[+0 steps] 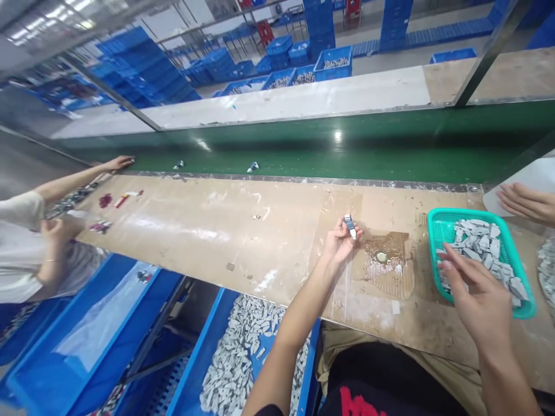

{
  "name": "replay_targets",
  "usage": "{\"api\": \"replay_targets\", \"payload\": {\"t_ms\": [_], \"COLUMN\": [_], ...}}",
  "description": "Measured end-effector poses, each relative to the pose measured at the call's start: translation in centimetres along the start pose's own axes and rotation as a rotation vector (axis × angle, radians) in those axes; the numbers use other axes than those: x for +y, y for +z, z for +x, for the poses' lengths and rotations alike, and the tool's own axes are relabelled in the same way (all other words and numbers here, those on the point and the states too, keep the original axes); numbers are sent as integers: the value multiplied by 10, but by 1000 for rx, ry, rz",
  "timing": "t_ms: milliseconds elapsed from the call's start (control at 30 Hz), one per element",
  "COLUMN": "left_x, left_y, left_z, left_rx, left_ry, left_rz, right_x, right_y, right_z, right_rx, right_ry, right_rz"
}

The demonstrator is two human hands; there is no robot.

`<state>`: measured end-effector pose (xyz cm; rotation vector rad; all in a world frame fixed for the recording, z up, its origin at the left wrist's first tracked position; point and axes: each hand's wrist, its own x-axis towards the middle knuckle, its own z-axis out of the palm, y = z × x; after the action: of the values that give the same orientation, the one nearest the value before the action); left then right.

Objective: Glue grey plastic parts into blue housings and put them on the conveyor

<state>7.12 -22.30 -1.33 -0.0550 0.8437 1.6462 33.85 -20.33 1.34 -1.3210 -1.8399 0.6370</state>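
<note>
left hand [340,242] pinching small blue-white part [350,226] over the bench [217,242], long axis near upright, top leaning far-left; right hand [474,294] half-curled at teal basket [437,231] of grey parts [481,245], grip unclear

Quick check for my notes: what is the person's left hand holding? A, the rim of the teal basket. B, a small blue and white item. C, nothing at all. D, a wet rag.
B. The left hand pinches the small blue and white item in its fingertips, while the right hand is the one over the teal plastic basket.
</note>
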Motion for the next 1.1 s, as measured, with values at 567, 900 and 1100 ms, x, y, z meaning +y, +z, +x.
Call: {"api": "replay_targets", "payload": {"t_ms": [567, 900, 1100], "left_x": [24, 9, 39], "left_y": [46, 93, 8], "left_z": [132, 126, -37], "left_rx": [119, 53, 490], "left_ry": [602, 781, 1042], "left_rz": [1159, 1390, 1399], "right_x": [65, 52, 47], "right_y": [-14, -12, -19], "right_z": [-32, -29, -24], "right_rx": [125, 114, 174], "right_ry": [-12, -112, -191], "right_rz": [5, 148, 117]}}
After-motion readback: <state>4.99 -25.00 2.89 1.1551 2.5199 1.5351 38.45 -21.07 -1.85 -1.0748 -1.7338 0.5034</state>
